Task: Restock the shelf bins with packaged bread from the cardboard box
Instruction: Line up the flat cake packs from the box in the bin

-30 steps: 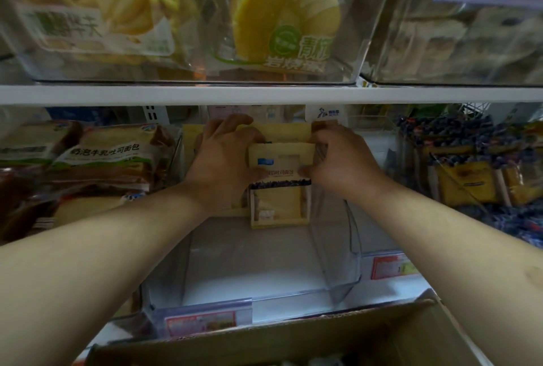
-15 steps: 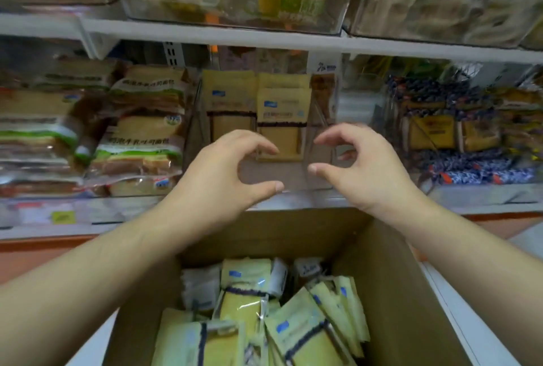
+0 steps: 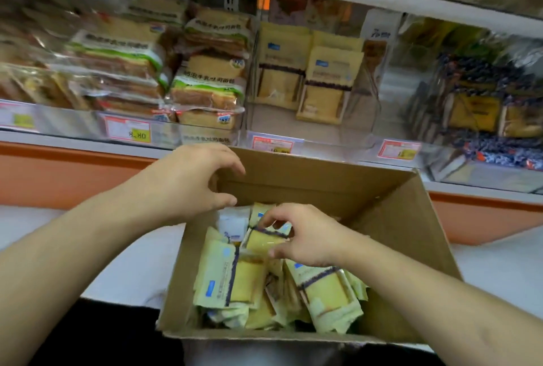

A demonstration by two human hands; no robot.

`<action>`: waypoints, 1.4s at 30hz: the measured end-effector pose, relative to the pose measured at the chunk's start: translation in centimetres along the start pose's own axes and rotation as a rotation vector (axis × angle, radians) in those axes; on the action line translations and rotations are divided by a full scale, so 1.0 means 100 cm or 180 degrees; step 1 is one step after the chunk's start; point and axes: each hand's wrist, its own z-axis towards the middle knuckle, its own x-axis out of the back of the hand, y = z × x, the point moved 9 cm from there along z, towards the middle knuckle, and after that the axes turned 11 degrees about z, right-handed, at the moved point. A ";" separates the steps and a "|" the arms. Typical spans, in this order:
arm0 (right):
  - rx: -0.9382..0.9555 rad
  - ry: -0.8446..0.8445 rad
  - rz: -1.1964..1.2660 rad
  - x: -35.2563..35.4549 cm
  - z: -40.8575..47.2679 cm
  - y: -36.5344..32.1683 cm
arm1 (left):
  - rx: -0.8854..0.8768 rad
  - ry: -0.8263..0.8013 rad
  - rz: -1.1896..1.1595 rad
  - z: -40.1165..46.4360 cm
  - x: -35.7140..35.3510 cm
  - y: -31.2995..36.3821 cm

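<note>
1. A yellow bread packet [image 3: 266,241] is pinched by the curled fingers of the right hand [image 3: 302,236].
2. Nothing is held by the left hand [image 3: 188,182], its fingers loosely curved.
3. The packet lies far inside the cardboard box [image 3: 367,198], near the shelf bin [image 3: 308,127].

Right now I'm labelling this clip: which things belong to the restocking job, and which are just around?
Job: cardboard box; yellow bread packs inside it; clear bin holding matching packs; right hand; left hand.
Around: green-label loaves; price tags.
</note>
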 end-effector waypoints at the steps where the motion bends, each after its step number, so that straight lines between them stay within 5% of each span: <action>1: -0.0003 -0.0177 -0.0051 -0.015 0.010 -0.001 | 0.0001 -0.0064 -0.0004 0.000 0.000 -0.003; 5: -0.0087 -0.0499 -0.0132 -0.057 0.048 0.005 | -0.0013 -0.0338 0.0112 0.006 -0.006 -0.012; 18: -0.0336 -0.0399 0.0705 -0.091 0.081 0.046 | 0.0088 -0.0555 0.0086 0.025 -0.002 -0.009; 31: -0.0200 0.0748 0.1592 0.058 -0.004 0.019 | 0.0106 -0.0032 -0.0326 0.032 0.036 0.021; 42: 0.0180 0.1680 0.2421 0.153 -0.069 0.014 | 0.0194 -0.0225 -0.2313 0.039 0.031 0.035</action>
